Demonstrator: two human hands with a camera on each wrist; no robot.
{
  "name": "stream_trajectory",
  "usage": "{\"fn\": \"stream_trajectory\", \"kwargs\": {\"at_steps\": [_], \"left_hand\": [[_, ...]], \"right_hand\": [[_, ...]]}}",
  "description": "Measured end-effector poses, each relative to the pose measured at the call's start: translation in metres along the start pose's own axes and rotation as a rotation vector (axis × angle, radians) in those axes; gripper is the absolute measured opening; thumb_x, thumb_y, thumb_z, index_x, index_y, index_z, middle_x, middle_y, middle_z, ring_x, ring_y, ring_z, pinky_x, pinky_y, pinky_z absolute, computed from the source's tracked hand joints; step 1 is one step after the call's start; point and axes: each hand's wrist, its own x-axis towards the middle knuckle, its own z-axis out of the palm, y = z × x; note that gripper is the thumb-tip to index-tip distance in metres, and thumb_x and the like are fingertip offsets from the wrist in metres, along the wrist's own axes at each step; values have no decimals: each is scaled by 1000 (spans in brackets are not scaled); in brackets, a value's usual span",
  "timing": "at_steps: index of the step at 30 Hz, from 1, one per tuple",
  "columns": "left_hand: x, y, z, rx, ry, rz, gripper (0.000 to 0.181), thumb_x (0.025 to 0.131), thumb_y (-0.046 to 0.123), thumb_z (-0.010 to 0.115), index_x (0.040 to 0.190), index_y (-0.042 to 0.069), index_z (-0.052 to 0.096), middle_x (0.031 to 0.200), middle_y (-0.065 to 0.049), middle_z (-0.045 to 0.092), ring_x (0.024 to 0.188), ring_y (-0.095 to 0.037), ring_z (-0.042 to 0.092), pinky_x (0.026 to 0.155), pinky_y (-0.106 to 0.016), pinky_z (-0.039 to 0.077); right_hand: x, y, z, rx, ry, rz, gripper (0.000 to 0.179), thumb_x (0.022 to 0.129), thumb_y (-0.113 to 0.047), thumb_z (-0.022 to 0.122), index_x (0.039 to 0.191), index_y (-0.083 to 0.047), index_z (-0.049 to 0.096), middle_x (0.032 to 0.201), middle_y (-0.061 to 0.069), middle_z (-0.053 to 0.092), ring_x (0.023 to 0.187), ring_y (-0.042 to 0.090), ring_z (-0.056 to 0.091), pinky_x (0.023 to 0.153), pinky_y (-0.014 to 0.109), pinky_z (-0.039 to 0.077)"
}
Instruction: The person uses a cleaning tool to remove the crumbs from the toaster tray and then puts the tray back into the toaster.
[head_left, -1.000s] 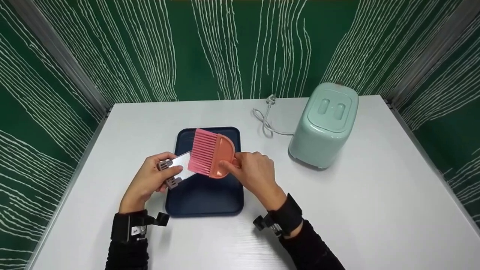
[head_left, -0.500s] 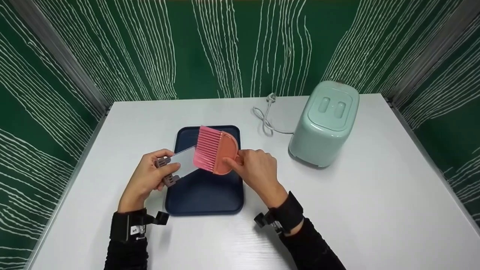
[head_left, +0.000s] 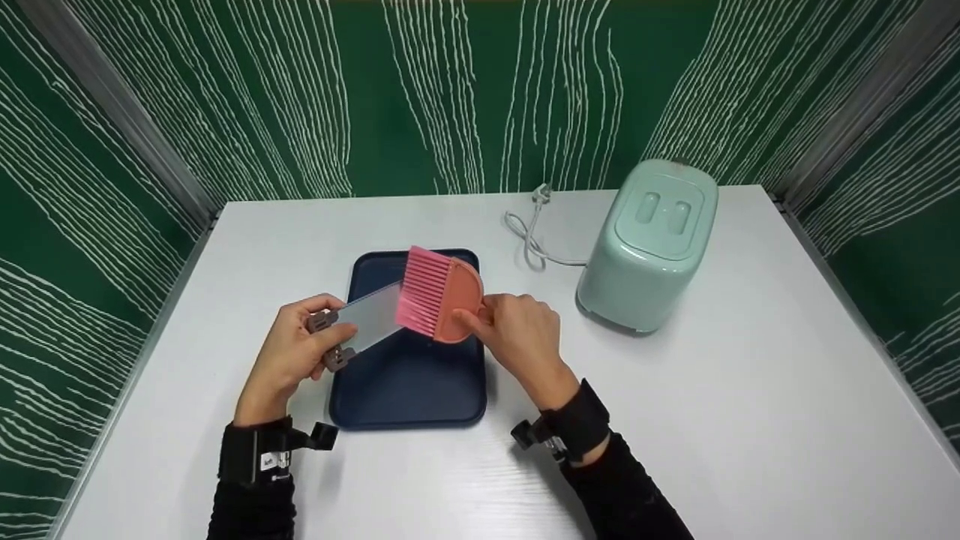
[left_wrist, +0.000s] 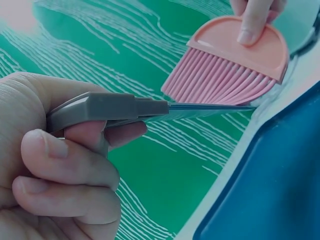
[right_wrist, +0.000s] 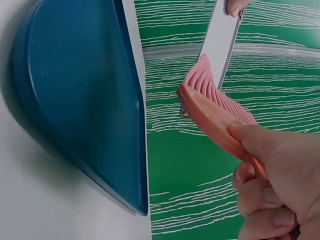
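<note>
My left hand (head_left: pixel 296 341) pinches the grey grip end of a crumb tray (head_left: pixel 375 319), a thin, flat metal plate, with thumb on top and fingers beneath. My right hand (head_left: pixel 517 337) holds a dustpan-style brush (head_left: pixel 446 300) by its orange half-round handle. In the left wrist view, the pink bristles (left_wrist: pixel 225 80) bend against the plate's upper face near its far end. The right wrist view shows the brush (right_wrist: pixel 215 117) across the plate (right_wrist: pixel 220 37). Both are held above a dark blue tray (head_left: pixel 409 397), and the bristles hide the plate's far end in the head view.
A mint green toaster (head_left: pixel 649 247) stands at the back right of the white table (head_left: pixel 712 435). Its pale cord and plug (head_left: pixel 536 232) lie coiled to its left. Green walls with white lines (head_left: pixel 450 97) enclose the table.
The brush has slid right and slightly away along the plate toward its far end, so more of the plate shows. The left hand has shifted slightly up and left.
</note>
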Motion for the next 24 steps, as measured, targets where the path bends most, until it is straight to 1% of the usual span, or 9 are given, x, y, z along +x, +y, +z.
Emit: {"fn": "stream_trajectory", "kwargs": {"at_steps": [2, 5, 9, 15, 20, 24], "left_hand": [[-1, 1, 0, 7, 5, 8, 24, 96, 3, 75, 116, -6, 64, 78, -7, 73, 40, -8, 48, 37, -19, 31], [-1, 3, 1, 18, 15, 18, 23, 95, 2, 75, 114, -6, 65, 76, -8, 73, 39, -7, 47, 37, -19, 31], [-2, 4, 2, 32, 22, 28, 21, 94, 0, 75, 112, -6, 66, 75, -9, 73, 38, -7, 47, 36, -19, 31], [-2, 5, 2, 45, 17, 40, 20, 93, -2, 73, 112, -6, 67, 76, -11, 74, 38, -8, 47, 36, -19, 31], [-3, 6, 0, 61, 9, 45, 19, 94, -1, 73, 112, -5, 67, 81, -13, 75, 39, -8, 49, 36, -19, 32], [-4, 6, 0, 85, 9, 51, 17, 95, 0, 72, 111, -4, 68, 80, -14, 75, 39, -9, 50, 36, -20, 33]], "right_hand": [[0, 1, 1, -6, 15, -6, 61, 94, -61, 75, 59, -21, 48, 53, -9, 31, 46, 12, 38, 48, 28, 17], [0, 3, 1, -14, 29, -7, 60, 94, -61, 76, 58, -20, 52, 52, -9, 33, 46, 13, 41, 48, 28, 18], [1, 5, 1, -15, 30, 7, 59, 94, -61, 76, 58, -19, 54, 52, -9, 35, 46, 13, 42, 48, 28, 20], [2, 7, 0, -19, 30, 21, 60, 93, -61, 76, 57, -22, 48, 53, -9, 33, 48, 12, 38, 48, 29, 18], [3, 9, 0, -26, 35, 29, 61, 92, -62, 76, 57, -23, 45, 53, -9, 33, 48, 12, 38, 48, 29, 19], [3, 11, 0, -33, 15, 45, 62, 93, -62, 76, 57, -23, 42, 53, -9, 32, 48, 13, 38, 48, 30, 18]]}}
